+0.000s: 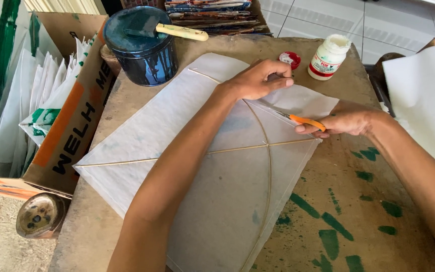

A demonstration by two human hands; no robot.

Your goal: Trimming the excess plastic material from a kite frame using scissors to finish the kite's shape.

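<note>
Kite paper lay flat across my worktop point(358, 211), the white kite point(202, 151) stretched over its thin bamboo spine and curved cross-spar, its upper corner pointing toward one o'clock. My left hand point(258, 79) pressed down on that upper corner, fingers curled and pinching a fold of the paper edge against the spar. My right hand point(343, 121) was closed around the orange-handled scissors point(303, 121) at three o'clock of the kite, the blades pointing in toward the paper near the spar tip; I could not tell how far the blades were parted.

At twelve o'clock stood a white glue bottle point(329, 57) with its red cap point(290, 59) lying off beside it, and at eleven o'clock a dark blue paint tin point(139, 45) with a brush point(174, 30) resting across its top. A cardboard box point(71, 126) of folded kite paper sat at nine o'clock.

As I judged it, the risk lay in the thin paper: if my left hand slackened, the fold could spring up and the scissors might cut crooked or tear into the sail. Blades so near the spar could nick the bamboo or the thread. The uncapped glue stood close enough that a careless elbow could tip it onto the sheet.
</note>
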